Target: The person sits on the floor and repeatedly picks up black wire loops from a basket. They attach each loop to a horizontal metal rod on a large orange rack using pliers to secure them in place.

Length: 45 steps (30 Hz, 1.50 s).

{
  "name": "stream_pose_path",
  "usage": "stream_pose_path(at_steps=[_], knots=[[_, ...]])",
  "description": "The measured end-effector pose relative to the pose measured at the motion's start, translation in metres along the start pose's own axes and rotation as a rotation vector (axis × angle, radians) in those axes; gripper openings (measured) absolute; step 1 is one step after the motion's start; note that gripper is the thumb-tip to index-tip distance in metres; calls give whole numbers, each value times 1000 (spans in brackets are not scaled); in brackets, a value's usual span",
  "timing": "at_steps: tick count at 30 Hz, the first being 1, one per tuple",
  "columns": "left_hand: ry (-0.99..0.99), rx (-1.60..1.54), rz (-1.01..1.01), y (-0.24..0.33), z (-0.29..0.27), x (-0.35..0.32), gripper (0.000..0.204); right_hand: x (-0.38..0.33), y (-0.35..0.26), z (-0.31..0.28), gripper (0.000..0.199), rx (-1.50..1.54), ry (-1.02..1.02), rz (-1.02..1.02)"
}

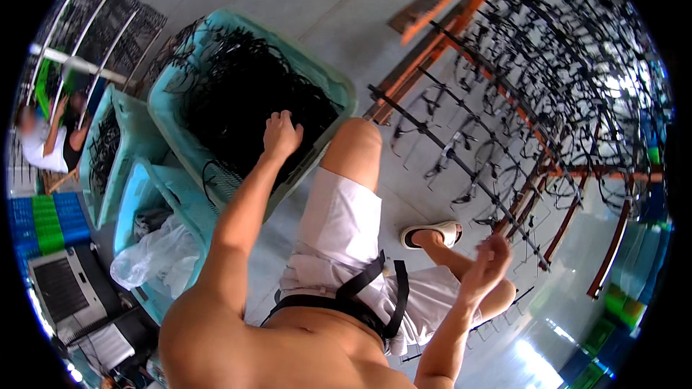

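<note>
My left hand [282,137] reaches over a teal plastic basket [344,86] heaped with thin black looped pieces [245,94]. Its fingers are bent and apart at the near side of the heap, and nothing shows in them. On the right, my right hand [492,258] is raised above my knee, beside the lower end of an orange rack [461,18]. Those fingers look curled but are blurred, so whether they hold anything is unclear. Rows of similar black pieces [497,101] hang from the rack's dark bars.
Left of the basket stand another teal basket [119,112] with black pieces and a light-blue one holding a clear plastic bag [162,256]. A person [50,140] sits at far left near a loaded rack. A grey machine [61,288] stands lower left.
</note>
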<state>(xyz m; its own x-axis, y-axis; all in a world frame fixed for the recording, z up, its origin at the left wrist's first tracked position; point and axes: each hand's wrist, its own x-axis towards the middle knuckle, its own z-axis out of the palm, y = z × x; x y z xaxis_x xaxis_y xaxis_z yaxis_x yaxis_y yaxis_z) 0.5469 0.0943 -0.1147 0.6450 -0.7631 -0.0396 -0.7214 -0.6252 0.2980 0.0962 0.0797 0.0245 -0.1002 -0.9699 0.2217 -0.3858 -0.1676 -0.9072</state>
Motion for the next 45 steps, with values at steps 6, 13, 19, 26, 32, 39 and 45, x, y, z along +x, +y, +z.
stream_pose_path(at_steps=[6,13,19,26,32,39,45], knots=[[-131,-1053,-372,-69,128,50,48,-29,-17,72,22,249,-428,230],[64,-287,-142,-25,34,59,56,-9,-49,118,24,164,-619,316],[25,-889,-341,-40,-106,8,56,1,-111,222,37,-152,-787,-300],[-343,-1543,-386,1,-139,-44,46,21,-126,233,44,-165,-1465,-510],[-493,-2239,-654,54,-117,-89,46,-1,-99,186,89,218,-603,-385],[-866,-1810,-789,105,-96,-109,44,-30,-121,166,25,943,-798,132],[370,402,-117,-104,-105,-90,49,35,-113,21,29,1025,-503,213]])
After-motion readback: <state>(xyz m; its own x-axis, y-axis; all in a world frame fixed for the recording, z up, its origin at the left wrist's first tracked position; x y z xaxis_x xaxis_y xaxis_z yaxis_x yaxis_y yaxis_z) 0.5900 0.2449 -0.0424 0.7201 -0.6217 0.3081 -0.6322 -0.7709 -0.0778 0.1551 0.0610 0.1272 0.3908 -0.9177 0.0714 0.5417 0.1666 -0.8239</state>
